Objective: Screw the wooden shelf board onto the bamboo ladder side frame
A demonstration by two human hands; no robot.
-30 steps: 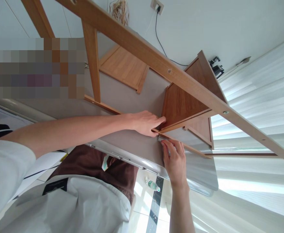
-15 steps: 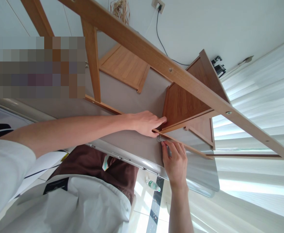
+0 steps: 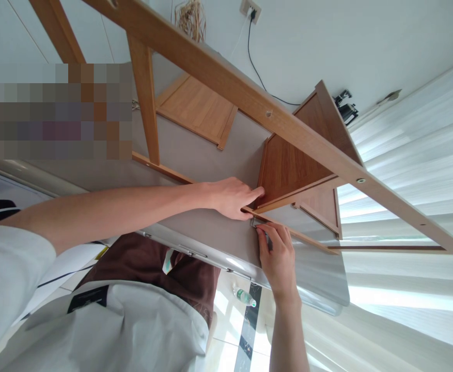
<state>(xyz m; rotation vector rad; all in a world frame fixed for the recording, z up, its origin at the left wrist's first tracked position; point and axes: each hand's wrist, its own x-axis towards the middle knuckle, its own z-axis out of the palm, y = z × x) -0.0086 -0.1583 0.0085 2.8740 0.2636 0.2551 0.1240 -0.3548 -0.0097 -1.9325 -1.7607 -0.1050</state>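
A wooden frame with slats and panels lies across a grey tabletop (image 3: 211,232). My left hand (image 3: 236,198) is closed round the lower wooden rail (image 3: 309,238), where a brown wooden panel (image 3: 288,170) meets it. The thumb presses on the panel's corner. Just right of and below it, my right hand (image 3: 278,253) pinches a small bent metal hex key (image 3: 253,221), whose end meets the rail's outer edge. Most of the key is hidden by the fingers. A long upper rail (image 3: 226,85) with bolt holes slants above both hands.
Another wooden panel (image 3: 197,111) lies inside the frame. A wall socket (image 3: 250,11) with a black cable is behind, and a small black device (image 3: 346,108) stands beyond the panel. White curtains (image 3: 412,201) hang at right. A plastic bottle (image 3: 245,297) lies on the floor.
My right hand has turned slightly at the rail, and the bent key shows a little more clearly. My left hand keeps its hold. The whole view has shifted slightly.
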